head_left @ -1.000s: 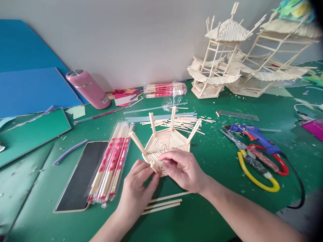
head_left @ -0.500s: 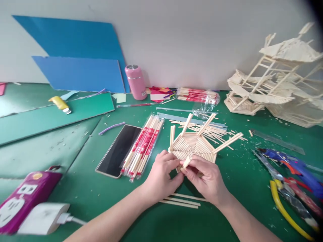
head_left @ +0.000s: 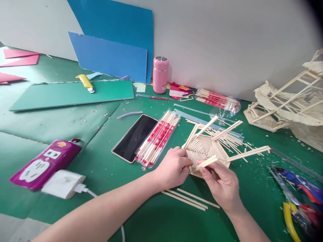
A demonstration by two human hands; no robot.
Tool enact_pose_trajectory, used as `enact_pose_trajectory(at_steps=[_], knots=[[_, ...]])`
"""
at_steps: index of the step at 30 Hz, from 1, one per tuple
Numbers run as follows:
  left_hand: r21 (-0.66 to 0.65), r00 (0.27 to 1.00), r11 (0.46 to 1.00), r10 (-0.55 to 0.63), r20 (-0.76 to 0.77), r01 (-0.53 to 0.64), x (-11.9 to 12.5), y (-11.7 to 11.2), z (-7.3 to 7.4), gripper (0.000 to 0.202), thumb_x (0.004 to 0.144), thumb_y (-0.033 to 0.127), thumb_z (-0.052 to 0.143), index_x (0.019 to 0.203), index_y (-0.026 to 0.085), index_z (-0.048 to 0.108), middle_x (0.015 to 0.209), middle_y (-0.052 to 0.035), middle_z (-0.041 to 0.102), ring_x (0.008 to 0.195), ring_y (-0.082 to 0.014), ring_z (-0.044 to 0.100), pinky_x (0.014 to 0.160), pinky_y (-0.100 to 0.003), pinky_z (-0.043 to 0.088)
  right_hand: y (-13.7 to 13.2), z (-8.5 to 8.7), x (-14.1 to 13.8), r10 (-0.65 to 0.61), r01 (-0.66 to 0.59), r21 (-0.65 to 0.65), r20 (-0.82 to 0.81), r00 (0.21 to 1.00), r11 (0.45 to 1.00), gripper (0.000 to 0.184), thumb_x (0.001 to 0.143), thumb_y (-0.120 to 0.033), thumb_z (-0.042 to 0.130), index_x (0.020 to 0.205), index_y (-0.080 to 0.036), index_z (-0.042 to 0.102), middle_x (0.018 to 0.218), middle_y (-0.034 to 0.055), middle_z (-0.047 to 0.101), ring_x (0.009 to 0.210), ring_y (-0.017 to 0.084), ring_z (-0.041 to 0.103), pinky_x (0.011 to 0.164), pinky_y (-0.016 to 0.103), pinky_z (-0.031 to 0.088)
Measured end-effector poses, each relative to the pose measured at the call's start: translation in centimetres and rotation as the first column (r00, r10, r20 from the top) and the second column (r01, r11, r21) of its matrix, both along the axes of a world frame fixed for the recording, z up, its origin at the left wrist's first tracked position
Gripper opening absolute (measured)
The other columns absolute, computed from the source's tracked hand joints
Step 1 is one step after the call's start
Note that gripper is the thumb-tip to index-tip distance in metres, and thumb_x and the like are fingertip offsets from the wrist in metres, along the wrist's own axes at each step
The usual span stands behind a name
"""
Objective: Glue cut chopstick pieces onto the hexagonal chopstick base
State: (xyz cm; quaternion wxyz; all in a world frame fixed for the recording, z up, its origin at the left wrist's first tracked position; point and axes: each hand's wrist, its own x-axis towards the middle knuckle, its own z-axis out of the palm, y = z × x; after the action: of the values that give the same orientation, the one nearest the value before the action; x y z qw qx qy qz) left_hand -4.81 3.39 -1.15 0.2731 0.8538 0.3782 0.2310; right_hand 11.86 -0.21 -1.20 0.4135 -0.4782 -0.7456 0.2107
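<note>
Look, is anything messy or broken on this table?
Messy, yes: tiny wood chips lie sprinkled over the green mat beside the stick model, and loose sticks sit in a jumbled heap behind it. Nothing looks broken.

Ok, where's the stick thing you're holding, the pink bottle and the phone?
stick frame (head_left: 205, 149), head view, on its flat slatted middle.
pink bottle (head_left: 160, 75), head view, on its pink side.
phone (head_left: 135, 137), head view, on its dark screen.

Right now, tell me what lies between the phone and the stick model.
A packet of red-wrapped chopsticks lies between the phone and the stick model, in the head view.
</note>
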Motion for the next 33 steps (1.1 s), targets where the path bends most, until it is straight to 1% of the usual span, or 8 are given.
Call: enact_pose_trajectory(at_steps=[3, 8, 10, 15, 28, 33], knots=[[0.0, 1.0, 1.0, -0.007, -0.007, 0.007, 0.08, -0.1, -0.11, 0.026, 0.07, 0.008, 0.04, 0.07, 0.017, 0.064, 0.071, -0.0044, 0.051, 0.07, -0.0166, 0.045, 0.067, -0.029, 0.038, -0.13, -0.33, 0.09, -0.009, 0.009, 0.005, -0.002, 1.0, 1.0, 0.017, 0.078, -0.011, 0.055, 0.089, -0.022, 0.06, 0.078, -0.0002, 0.064, 0.067, 0.011, 0.06, 0.061, 0.019, 0.049], [-0.019, 1.0, 1.0, 0.0, -0.011, -0.001, 0.05, -0.11, -0.2, 0.032, 0.07, 0.006, 0.04, 0.083, 0.019, 0.067, 0.072, -0.0045, 0.051, 0.071, -0.0171, 0.044, 0.067, -0.029, 0.037, -0.19, -0.63, 0.26, -0.015, 0.015, -0.002, -0.021, 1.0, 1.0, 0.018, 0.078, -0.011, 0.055, 0.091, -0.023, 0.059, 0.08, -0.0003, 0.064, 0.068, 0.01, 0.059, 0.061, 0.018, 0.049], [-0.024, 1.0, 1.0, -0.002, -0.008, 0.002, 0.02, -0.14, -0.19, 0.034, 0.07, 0.006, 0.04, 0.085, 0.019, 0.067, 0.072, -0.0046, 0.051, 0.071, -0.0172, 0.044, 0.067, -0.029, 0.037, -0.2, -0.65, 0.25, -0.017, 0.017, -0.002, -0.019, 1.0, 1.0, 0.018, 0.078, -0.011, 0.055, 0.091, -0.023, 0.059, 0.081, -0.0002, 0.064, 0.069, 0.01, 0.06, 0.062, 0.017, 0.049], [-0.029, 1.0, 1.0, -0.001, -0.012, 0.0, 0.09, -0.14, -0.06, 0.034, 0.068, 0.005, 0.041, 0.085, 0.019, 0.067, 0.071, -0.0045, 0.051, 0.071, -0.017, 0.043, 0.066, -0.029, 0.037, -0.16, -0.67, 0.16, -0.02, 0.02, 0.003, -0.018, 1.0, 1.0, 0.016, 0.078, -0.011, 0.055, 0.09, -0.022, 0.059, 0.081, 0.0004, 0.064, 0.072, 0.01, 0.06, 0.066, 0.017, 0.049], [-0.026, 1.0, 1.0, 0.008, -0.016, -0.009, 0.11, -0.18, 0.01, 0.032, 0.068, 0.005, 0.04, 0.081, 0.018, 0.067, 0.072, -0.0049, 0.051, 0.071, -0.0171, 0.043, 0.065, -0.029, 0.037, -0.23, -0.66, 0.22, -0.027, 0.027, -0.011, -0.026, 0.999, 1.0, 0.015, 0.078, -0.012, 0.055, 0.089, -0.021, 0.059, 0.079, 0.001, 0.064, 0.071, 0.011, 0.061, 0.064, 0.018, 0.05], [-0.031, 1.0, 0.999, 0.011, -0.013, -0.011, 0.09, -0.11, 0.0, 0.034, 0.068, 0.005, 0.04, 0.085, 0.018, 0.067, 0.072, -0.005, 0.052, 0.071, -0.0176, 0.044, 0.066, -0.029, 0.037, -0.2, -0.67, 0.24, -0.029, 0.029, -0.01, -0.026, 0.999, 1.0, 0.015, 0.078, -0.013, 0.055, 0.089, -0.021, 0.06, 0.08, 0.0011, 0.065, 0.069, 0.012, 0.062, 0.062, 0.019, 0.051]])
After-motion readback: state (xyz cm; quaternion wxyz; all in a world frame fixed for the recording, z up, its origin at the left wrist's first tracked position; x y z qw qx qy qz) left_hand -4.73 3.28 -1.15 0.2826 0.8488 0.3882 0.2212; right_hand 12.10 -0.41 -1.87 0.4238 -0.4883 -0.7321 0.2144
